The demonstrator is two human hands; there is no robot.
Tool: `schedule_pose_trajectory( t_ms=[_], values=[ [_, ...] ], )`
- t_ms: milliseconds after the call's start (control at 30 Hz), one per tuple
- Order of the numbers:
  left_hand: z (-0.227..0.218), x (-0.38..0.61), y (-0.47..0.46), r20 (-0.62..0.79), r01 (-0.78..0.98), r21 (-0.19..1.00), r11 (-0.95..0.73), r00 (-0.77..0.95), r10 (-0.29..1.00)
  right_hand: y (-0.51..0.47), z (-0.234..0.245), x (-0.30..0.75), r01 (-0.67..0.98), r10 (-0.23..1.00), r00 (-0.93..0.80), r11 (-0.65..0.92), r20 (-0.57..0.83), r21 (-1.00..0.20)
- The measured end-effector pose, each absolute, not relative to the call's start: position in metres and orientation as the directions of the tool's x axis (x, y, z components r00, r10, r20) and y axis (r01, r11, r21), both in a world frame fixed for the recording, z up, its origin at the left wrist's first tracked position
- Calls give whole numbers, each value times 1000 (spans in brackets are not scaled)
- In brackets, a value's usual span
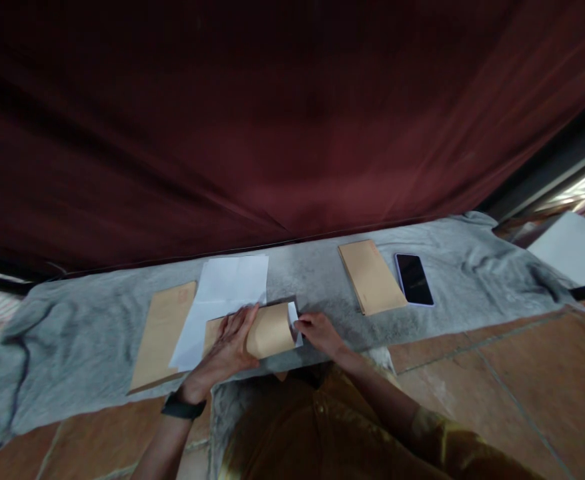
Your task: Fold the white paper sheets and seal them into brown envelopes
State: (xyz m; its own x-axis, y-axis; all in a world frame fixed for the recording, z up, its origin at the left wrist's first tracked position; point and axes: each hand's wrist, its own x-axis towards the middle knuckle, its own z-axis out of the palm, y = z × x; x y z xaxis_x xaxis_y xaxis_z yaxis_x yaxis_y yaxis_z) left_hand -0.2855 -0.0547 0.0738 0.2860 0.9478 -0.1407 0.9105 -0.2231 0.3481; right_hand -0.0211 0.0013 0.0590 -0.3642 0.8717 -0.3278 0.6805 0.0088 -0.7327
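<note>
A brown paper envelope (272, 331) lies sideways in front of me, its open end bulging toward the right. My left hand (231, 345) grips it from the left, with the fingers over its top face. At the open end, my right hand (321, 331) pinches a white sheet of paper (293, 312) that sticks partly out of the envelope. The rest of that sheet is hidden inside. Several loose white sheets (232, 283) lie just behind and left of my left hand, partly over another brown envelope pile (165, 333).
A grey cloth (312, 273) covers the long, narrow surface. On the right, a stack of brown envelopes (372, 277) sits beside a dark-screened phone (414, 279) in a pale purple case. A dark red curtain (292, 133) hangs along the back edge. Tiled floor (497, 380) shows in front.
</note>
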Motion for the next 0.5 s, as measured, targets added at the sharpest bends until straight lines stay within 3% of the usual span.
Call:
schedule_pose_trajectory(
  t_ms=[267, 500],
  values=[
    [71, -283, -51, -167, 911, 343, -228, 299, 940, -4, 60, -36, 750, 869, -327, 0, -371, -662],
    [70, -283, -48, -196, 913, 335, -231, 307, 931, -4, 63, -36, 742, 882, -299, -25, -364, -670]
  ],
)
